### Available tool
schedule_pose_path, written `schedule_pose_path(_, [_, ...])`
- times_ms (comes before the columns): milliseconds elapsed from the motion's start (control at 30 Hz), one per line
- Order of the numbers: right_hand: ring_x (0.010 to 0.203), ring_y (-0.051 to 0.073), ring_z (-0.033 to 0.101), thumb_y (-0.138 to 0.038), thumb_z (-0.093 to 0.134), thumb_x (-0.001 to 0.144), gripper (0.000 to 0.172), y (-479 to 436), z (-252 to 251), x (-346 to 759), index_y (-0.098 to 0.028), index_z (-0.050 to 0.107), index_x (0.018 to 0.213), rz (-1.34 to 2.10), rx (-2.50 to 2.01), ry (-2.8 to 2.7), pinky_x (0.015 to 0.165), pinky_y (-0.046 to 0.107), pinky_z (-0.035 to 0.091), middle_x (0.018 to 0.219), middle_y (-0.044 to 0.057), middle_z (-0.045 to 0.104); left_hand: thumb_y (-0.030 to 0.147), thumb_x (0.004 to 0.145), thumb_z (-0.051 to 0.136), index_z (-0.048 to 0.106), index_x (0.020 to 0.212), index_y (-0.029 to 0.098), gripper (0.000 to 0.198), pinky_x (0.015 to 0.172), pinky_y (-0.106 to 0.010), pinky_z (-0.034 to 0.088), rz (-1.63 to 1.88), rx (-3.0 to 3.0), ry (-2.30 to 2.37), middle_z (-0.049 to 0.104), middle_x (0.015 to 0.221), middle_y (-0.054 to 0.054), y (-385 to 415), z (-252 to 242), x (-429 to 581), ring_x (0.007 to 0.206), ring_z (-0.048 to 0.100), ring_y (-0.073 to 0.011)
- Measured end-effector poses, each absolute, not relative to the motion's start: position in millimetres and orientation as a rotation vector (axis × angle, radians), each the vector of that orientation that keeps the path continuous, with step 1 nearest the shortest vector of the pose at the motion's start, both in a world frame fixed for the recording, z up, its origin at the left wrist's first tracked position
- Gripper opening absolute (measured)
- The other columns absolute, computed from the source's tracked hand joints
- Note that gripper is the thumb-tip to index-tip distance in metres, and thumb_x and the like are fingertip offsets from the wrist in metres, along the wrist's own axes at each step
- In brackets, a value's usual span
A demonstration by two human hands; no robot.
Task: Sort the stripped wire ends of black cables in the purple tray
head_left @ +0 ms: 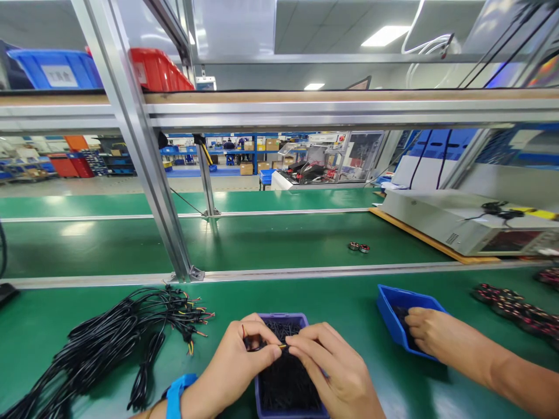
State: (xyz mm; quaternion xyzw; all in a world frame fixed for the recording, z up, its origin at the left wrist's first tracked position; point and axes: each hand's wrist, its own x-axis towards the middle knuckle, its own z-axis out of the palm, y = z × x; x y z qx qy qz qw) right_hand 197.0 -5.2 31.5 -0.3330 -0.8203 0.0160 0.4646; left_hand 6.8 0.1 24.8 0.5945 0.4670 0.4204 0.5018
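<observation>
left hand [236, 361]: fingers pinched on wire [262, 347] | right hand [336, 372]: fingertips closed on its tip, above tray [283, 318] of black sleeves | advice: grip close to tip, hold ends level | co-worker's hand [432, 334] in next tray [388, 305]

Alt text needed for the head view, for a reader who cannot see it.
The left hand and right hand pinch a thin wire between them above a blue tray of small black pieces on a green bench. A bundle of black cables lies to the left; at right, a co-worker's hand rests in a second blue tray.
</observation>
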Motion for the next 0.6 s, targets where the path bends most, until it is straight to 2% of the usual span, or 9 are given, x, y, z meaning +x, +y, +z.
schedule_pose_path(167, [0.069, 0.017, 0.067, -0.014, 0.042, 0.103, 0.031, -6.6, 32.2, 203.2, -0.02, 0.073, 0.107, -0.235, -0.774, -2.147, 0.058, 0.026, 0.053, 0.079, 0.008, 0.072, 0.031, 0.076, 0.073, 0.073, 0.069, 0.018, 0.015, 0.066, -0.028, 0.033, 1.038, 1.359, 1.091, 0.058, 0.072, 0.0, -2.2, 24.5, 6.5, 0.07, 0.045, -0.0156])
schedule_pose_path(300, [0.072, 0.018, 0.068, -0.016, 0.04, 0.105, 0.034, -5.9, 24.9, 202.3, -0.02, 0.07, 0.12, -0.222, -0.712, -2.153, 0.062, 0.027, 0.055, 0.082, 0.008, 0.073, 0.038, 0.077, 0.075, 0.072, 0.069, 0.018, 0.022, 0.065, -0.027, 0.032, 1.029, 1.308, 1.028, 0.057, 0.072, 0.001, -6.0, 26.1, 7.0, 0.068, 0.044, -0.0143])
schedule_pose_path(433, [0.068, 0.016, 0.069, -0.022, 0.054, 0.101, 0.027, -4.6, 14.2, 195.2, -0.025, 0.069, 0.124, 0.2, -0.779, -1.869, 0.063, 0.025, 0.06, 0.084, 0.004, 0.075, 0.041, 0.078, 0.075, 0.071, 0.069, 0.018, 0.026, 0.065, -0.027, 0.032, 1.004, 1.327, 1.02, 0.056, 0.07, 0.002, -8.7, 28.8, 6.9, 0.068, 0.044, -0.0143])
schedule_pose_path(533, [0.058, 0.015, 0.068, -0.037, 0.068, 0.093, 0.022, -7.8, 11.5, 189.8, -0.027, 0.075, 0.111, 0.64, -0.9, -1.496, 0.058, 0.023, 0.061, 0.078, 0.001, 0.074, 0.038, 0.078, 0.075, 0.072, 0.068, 0.018, 0.024, 0.065, -0.028, 0.031, 0.979, 1.37, 1.007, 0.054, 0.069, 0.001, -9.8, 30.4, 7.0, 0.069, 0.043, -0.0147])
schedule_pose_path(600, [0.059, 0.016, 0.069, -0.044, 0.074, 0.087, 0.022, -11.5, 13.2, 186.9, -0.026, 0.079, 0.098, 0.842, -0.955, -1.326, 0.06, 0.023, 0.062, 0.076, 0.002, 0.075, 0.037, 0.078, 0.074, 0.072, 0.068, 0.018, 0.022, 0.066, -0.028, 0.031, 0.967, 1.393, 0.999, 0.054, 0.069, 0.001, -10.1, 31.0, 7.0, 0.07, 0.044, -0.0153])
